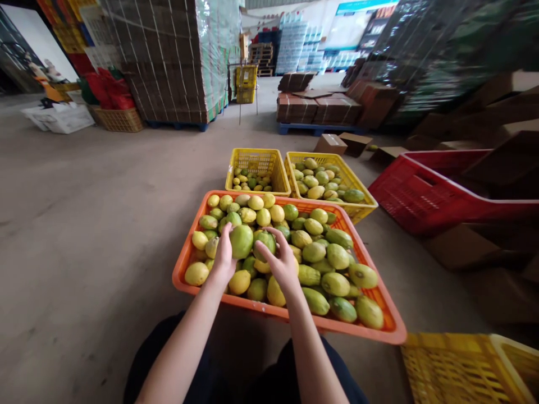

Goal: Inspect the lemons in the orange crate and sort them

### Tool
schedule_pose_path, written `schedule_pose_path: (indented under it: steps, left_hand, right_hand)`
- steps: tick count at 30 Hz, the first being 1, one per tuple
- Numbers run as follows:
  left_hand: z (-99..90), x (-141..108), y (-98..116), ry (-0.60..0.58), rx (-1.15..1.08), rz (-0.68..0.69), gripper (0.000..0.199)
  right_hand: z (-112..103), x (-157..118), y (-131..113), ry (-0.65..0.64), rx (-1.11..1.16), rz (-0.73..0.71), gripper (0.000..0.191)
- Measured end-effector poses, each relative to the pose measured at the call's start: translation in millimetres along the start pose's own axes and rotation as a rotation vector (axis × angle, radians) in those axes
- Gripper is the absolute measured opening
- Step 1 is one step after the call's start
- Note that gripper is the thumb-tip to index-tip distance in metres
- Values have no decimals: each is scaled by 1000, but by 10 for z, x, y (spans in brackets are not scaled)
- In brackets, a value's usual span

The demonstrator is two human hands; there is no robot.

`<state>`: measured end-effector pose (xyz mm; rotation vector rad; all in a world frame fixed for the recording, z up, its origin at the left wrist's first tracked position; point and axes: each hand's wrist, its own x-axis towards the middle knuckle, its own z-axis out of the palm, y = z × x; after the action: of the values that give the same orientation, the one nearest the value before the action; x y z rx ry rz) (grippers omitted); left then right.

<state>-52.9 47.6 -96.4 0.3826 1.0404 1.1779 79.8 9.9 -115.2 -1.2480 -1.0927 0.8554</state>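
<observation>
Orange tray [391, 330]: piled with fruit [337, 256], yellow and green, mostly rounder at its left end, longer at its right; some orange side shows inside the right rim.
Left hand [224, 255]: cupped around a smooth green fruit [241, 242], over the tray's left half.
Right hand [285, 258]: thumb and fingers curved around a second green fruit [266, 240], just beside the first.
Far left crate [255, 151]: yellow, just beyond the tray — small fruit low inside.
Far right crate [362, 212]: yellow, beyond the tray too, bigger fruit up near its rim.
Red crate [398, 199]: right of the tray, near cardboard [463, 247].
Near crate [452, 365]: yellow, by the tray's near right corner — contents I can't make out.
Open room: bare floor [105, 224] spreads wide left of the tray; its right is crowded.
</observation>
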Motion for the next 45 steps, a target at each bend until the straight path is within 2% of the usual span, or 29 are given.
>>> schedule_pose_path:
  steps: [3, 6, 9, 12, 18, 21, 25, 31, 35, 40, 45]
  left_hand:
    - [45, -52, 105, 25, -95, -218, 25]
    - [76, -94, 163, -5, -192, -362, 34]
    - [84, -101, 150, -16, -262, -408, 42]
    - [82, -88, 114, -22, -321, -445, 46]
    - [80, -82, 103, -8, -427, -459, 45]
    - [83, -81, 98, 7, -445, -443, 43]
    - [83, -56, 64, 34, -440, -431, 42]
    - [70, -20, 37, 39, -456, -435, 45]
    - [70, -19, 46, 22, -464, -466, 48]
    - [90, -43, 50, 12, -463, -469, 47]
    - [107, -97, 60, 7, -471, -420, 49]
  right_hand:
    - [46, 23, -11, 130, 155, 253, 40]
    - [90, 79, -2, 200, 373, 501, 32]
    - [101, 144, 15, 257, 596, 729, 20]
    - [83, 180, 50, 280, 773, 846, 13]
    - [63, 185, 108, 288, 908, 939, 11]
    - [62, 174, 86, 245, 962, 957, 11]
    - [44, 165, 77, 210, 973, 971, 19]
    - [-8, 171, 145, 153, 997, 931, 24]
    - [-32, 173, 170, 180, 1031, 950, 26]
    - [-46, 171, 227, 99, 1001, 848, 23]
    - [-3, 157, 194, 194, 1028, 897, 22]
